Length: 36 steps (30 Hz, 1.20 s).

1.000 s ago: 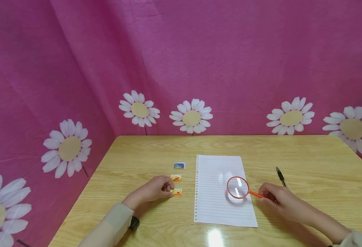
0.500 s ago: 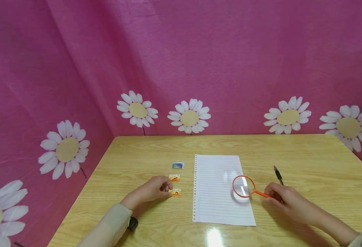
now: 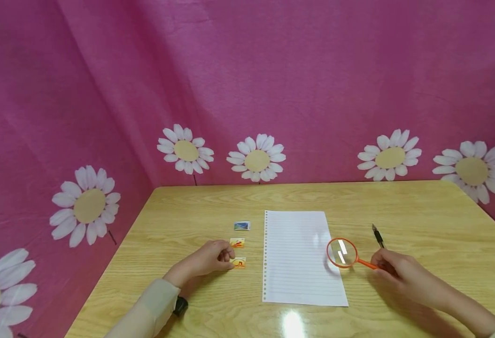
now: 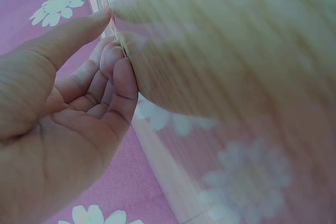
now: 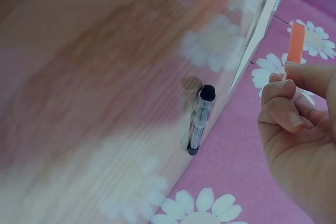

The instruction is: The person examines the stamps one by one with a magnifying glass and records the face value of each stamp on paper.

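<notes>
In the head view my right hand [image 3: 410,277] pinches the handle of a red-rimmed magnifying glass [image 3: 342,252], whose lens overlaps the right edge of a lined sheet [image 3: 300,263]. The orange handle [image 5: 296,43] rises from between thumb and fingers in the right wrist view. My left hand [image 3: 205,259] rests on the table with fingers loosely bent, thumb and fingertips touching the left edge of the nearest small orange-yellow card [image 3: 238,263]. A second orange-yellow card [image 3: 237,242] and a blue card [image 3: 242,226] lie in a column behind it.
A black-capped clear pen [image 3: 377,236] lies just beyond my right hand. The wooden table [image 3: 197,206] ends at a pink curtain [image 3: 306,94] with white flowers behind and at the left.
My right hand has moved rightward with the magnifying glass, from over the sheet to its right edge. The left hand stays at the nearest card. The head view has shifted slightly.
</notes>
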Each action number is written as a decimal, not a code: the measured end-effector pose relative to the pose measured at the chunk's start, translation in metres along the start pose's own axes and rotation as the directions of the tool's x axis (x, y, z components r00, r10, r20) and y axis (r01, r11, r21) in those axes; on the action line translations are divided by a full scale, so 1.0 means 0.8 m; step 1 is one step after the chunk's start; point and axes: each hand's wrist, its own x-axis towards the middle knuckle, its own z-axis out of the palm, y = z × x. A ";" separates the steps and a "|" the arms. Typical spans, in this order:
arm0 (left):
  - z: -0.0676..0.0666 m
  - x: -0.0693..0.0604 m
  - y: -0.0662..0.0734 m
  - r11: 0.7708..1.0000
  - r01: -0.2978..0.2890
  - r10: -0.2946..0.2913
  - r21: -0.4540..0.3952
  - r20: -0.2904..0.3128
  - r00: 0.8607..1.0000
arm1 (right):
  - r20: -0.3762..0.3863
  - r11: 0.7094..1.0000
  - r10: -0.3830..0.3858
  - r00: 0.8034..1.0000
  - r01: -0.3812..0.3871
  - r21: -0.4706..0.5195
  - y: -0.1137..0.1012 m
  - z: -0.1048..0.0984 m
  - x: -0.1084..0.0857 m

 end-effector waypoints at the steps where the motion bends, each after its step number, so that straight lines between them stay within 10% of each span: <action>1: 0.000 0.000 0.000 1.000 0.000 0.000 -0.002 0.000 1.000 | -0.001 1.000 0.003 1.000 -0.003 -0.001 0.001 -0.001 -0.001; 26: 0.000 0.000 0.001 1.000 0.013 -0.013 -0.014 0.003 1.000 | 0.035 0.995 0.100 0.994 -0.100 -0.007 0.004 -0.010 0.001; 36: -0.001 0.000 0.000 1.000 -0.003 0.003 -0.013 0.008 1.000 | 0.041 0.968 0.251 0.967 -0.251 -0.007 0.000 -0.009 0.006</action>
